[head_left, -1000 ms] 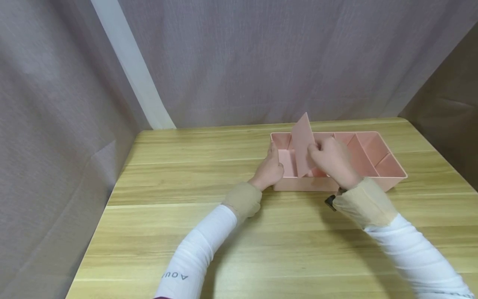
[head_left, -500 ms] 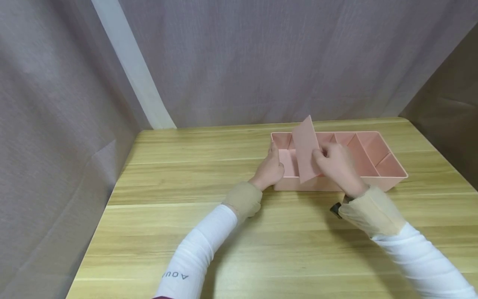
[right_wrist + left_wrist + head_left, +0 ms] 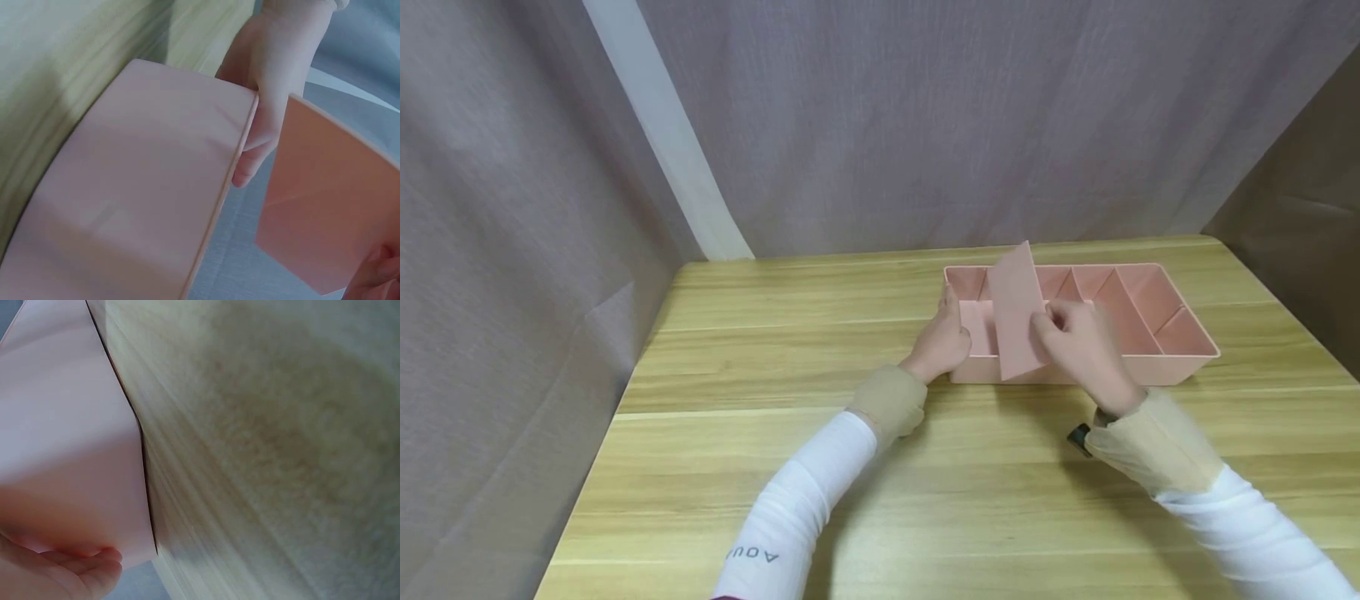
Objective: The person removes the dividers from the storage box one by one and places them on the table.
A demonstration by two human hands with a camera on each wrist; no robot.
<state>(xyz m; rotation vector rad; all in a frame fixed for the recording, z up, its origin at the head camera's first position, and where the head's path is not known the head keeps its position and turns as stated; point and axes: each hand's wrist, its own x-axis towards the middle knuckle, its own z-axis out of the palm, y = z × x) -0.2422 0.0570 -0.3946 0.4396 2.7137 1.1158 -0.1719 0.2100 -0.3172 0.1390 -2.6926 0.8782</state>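
- Since the earlier frame: right hand (image 3: 1082, 342) shifts toward the person and slightly right; pink panel (image 3: 1017, 312) goes with it, near corner now hanging past the near rim. Left hand (image 3: 942, 337) and pink box (image 3: 1172, 367) look unmoved.
- Right fingers: narrow, pinching the panel by its right edge. Panel sits just left of those fingertips, tilted, between the two hands.
- Left fingers: lie along the outside of the box's left end wall, thumb over the rim, so the wall is held between them.
- Box: starts at the left fingers, runs right, passes below the right fingers and on beyond them. Stands on the wooden table (image 3: 700, 467).
- Progress, my read: panel is free of any slot, handling about midway. Left: panel is neither seated nor set down. Dividers (image 3: 1126, 312) right of the right fingers look already in place.
- Can't tell if the panel's lower edge touches the rim.
- Count: one box, one loose panel, two hands, apparently two standing dividers; right hand hides part of the inside, so maybe more.
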